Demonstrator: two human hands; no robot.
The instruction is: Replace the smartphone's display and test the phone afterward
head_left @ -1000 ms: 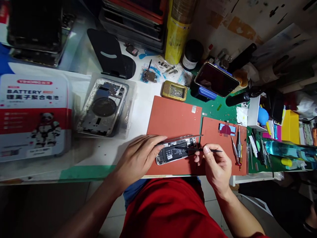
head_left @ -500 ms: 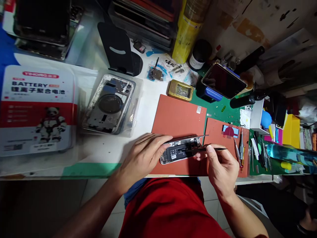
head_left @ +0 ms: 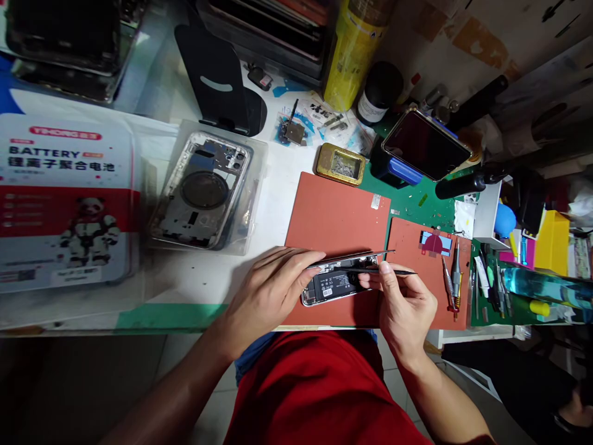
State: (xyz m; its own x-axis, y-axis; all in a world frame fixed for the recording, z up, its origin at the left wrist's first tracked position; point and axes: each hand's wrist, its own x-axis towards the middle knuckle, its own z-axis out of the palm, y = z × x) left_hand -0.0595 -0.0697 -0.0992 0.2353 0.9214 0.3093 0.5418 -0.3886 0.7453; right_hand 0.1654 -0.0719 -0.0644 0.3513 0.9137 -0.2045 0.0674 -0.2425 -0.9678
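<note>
An opened phone (head_left: 331, 285) with a dark battery inside lies over the front of a red-brown mat (head_left: 338, 213). My left hand (head_left: 273, 284) is closed on the phone's left end, fingers along its raised upper edge. That upper part stands tilted, and a thin strip of it sticks out to the right. Between the thumb and fingers of my right hand (head_left: 407, 303) is a thin black tool (head_left: 402, 272), held nearly level. Its tip reaches into the phone above the battery; whether it touches anything there I cannot tell.
Left of the mat are a phone housing (head_left: 199, 191) in clear plastic and a battery package (head_left: 69, 204). Behind stand a small gold tin (head_left: 340, 164), a yellow can (head_left: 354, 62) and a propped phone (head_left: 426, 145). Screwdrivers (head_left: 456, 275) lie at right.
My right hand and the black tool have moved left and slightly up, so the tool reaches further across the phone. My left hand keeps its hold. The view has shifted slightly.
</note>
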